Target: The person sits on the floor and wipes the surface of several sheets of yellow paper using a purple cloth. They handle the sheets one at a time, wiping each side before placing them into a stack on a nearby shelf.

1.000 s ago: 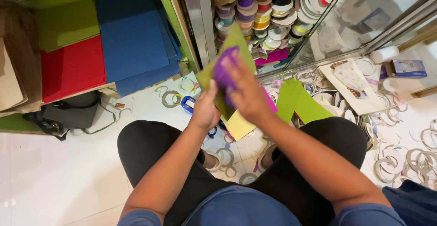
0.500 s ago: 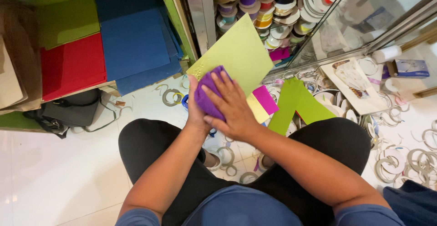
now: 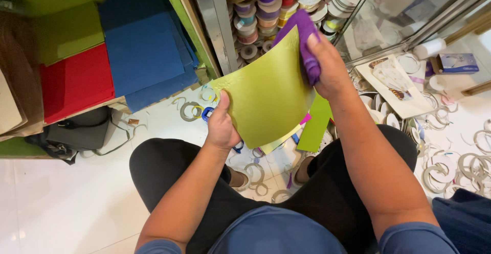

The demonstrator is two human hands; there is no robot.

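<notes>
I sit on the floor with a shiny yellow-green sheet (image 3: 268, 98) held up over my knees. My left hand (image 3: 222, 126) grips the sheet's lower left edge, thumb on its face. My right hand (image 3: 327, 70) presses a folded purple cloth (image 3: 305, 42) against the sheet's upper right corner. Under the sheet lie more coloured sheets, a green one (image 3: 315, 126) and a pink one, partly hidden.
Stacks of blue (image 3: 143, 49), red (image 3: 76, 83) and green felt fill a low shelf at left. A glass cabinet holds ribbon spools (image 3: 266, 14). Tape rings (image 3: 458, 167) and paper scraps litter the white floor. A dark bag (image 3: 76, 134) lies at left.
The sheet has tilted up to face me. My right hand with the purple cloth has slid from the sheet's lower middle to its upper right corner.
</notes>
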